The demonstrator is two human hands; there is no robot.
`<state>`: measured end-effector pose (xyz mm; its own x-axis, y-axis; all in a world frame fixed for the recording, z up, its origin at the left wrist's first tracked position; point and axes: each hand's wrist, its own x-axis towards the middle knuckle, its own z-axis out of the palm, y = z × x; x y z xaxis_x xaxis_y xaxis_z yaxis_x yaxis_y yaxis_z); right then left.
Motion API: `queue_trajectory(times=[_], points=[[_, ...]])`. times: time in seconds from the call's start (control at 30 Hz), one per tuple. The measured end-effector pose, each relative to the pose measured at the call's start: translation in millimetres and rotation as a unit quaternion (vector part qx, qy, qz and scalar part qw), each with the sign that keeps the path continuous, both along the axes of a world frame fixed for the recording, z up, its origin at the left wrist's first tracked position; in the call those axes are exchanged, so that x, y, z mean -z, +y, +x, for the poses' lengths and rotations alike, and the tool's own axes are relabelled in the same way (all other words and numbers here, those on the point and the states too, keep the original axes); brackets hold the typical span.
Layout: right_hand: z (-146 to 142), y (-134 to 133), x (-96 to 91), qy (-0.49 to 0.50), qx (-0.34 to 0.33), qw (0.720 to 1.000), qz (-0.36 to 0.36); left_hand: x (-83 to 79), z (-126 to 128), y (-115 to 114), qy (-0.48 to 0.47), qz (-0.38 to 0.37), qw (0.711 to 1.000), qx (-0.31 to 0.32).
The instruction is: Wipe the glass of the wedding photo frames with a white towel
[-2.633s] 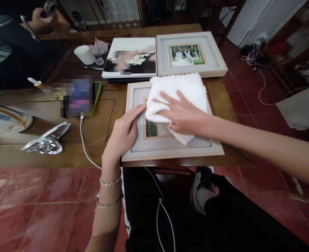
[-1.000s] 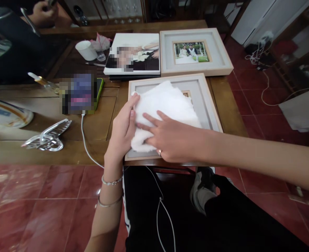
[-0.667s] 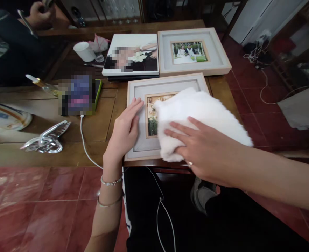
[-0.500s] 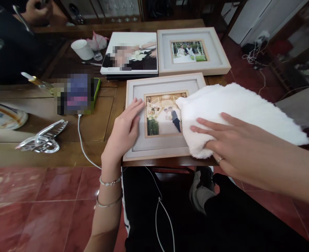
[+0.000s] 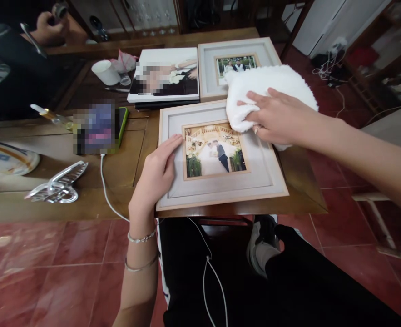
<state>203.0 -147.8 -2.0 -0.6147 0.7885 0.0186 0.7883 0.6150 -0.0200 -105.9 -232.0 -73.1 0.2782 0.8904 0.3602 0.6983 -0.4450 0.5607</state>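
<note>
Head camera looks down on a wooden worktop (image 5: 128, 170), where a light picture frame (image 5: 217, 187) lies flat at the near edge, its photo (image 5: 215, 152) of a couple facing up. Left hand (image 5: 155, 175) is relaxed and grasps nothing; it lies flat on the left side of this frame, with the fingertips close to the photo. Right hand (image 5: 277, 111) grasps a fluffy white cloth (image 5: 266, 81), several fingers spread upon it. This cloth covers the far right corner of the near frame and also the near right part of a second frame (image 5: 207, 68), which lies behind it; whether it touches both, I cannot tell. To the left of the second frame, and beside it, lies a white-edged picture panel (image 5: 183, 58). Farther left stands a white cup (image 5: 105, 72). On the left side there are also a phone (image 5: 121, 120), a white cable (image 5: 107, 193) and, nearer, a silver hair clip (image 5: 60, 184).
</note>
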Motion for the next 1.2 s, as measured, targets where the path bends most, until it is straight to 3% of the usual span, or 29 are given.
queue_trajectory(times=[0.13, 0.3, 0.43, 0.53, 0.67, 0.93, 1.07, 1.2], points=[[-1, -15, -5.5, 0.005, -0.036, 0.999, -0.026, 0.3, 2, 0, -0.011, 0.007, 1.000, -0.014], [0, -83, -21.4, -0.101, -0.112, 0.988, -0.043, -1.6, 5, -3, -0.010, 0.006, 1.000, -0.029], [1, -137, -31.8, -0.109, -0.193, 0.975, -0.029, -3.2, 6, -3, -0.006, 0.006, 1.000, -0.027], [-3, -152, -35.0, -0.095, -0.174, 0.979, -0.043, -3.9, 4, -3, -0.002, 0.006, 1.000, -0.014], [-10, -128, -31.2, -0.103, -0.100, 0.987, -0.076, -4.4, 2, -2, 0.001, 0.004, 1.000, -0.005], [-6, -36, -11.0, -0.101, 0.038, 0.993, -0.048, -3.5, 1, -1, -0.005, 0.005, 1.000, 0.002], [-10, -7, -8.6, -0.090, 0.069, 0.993, -0.029, -3.5, 1, -1, -0.006, 0.005, 1.000, 0.002], [-14, -1, -9.5, -0.083, 0.061, 0.994, -0.017, -3.8, 1, -2, -0.003, 0.002, 1.000, -0.002]])
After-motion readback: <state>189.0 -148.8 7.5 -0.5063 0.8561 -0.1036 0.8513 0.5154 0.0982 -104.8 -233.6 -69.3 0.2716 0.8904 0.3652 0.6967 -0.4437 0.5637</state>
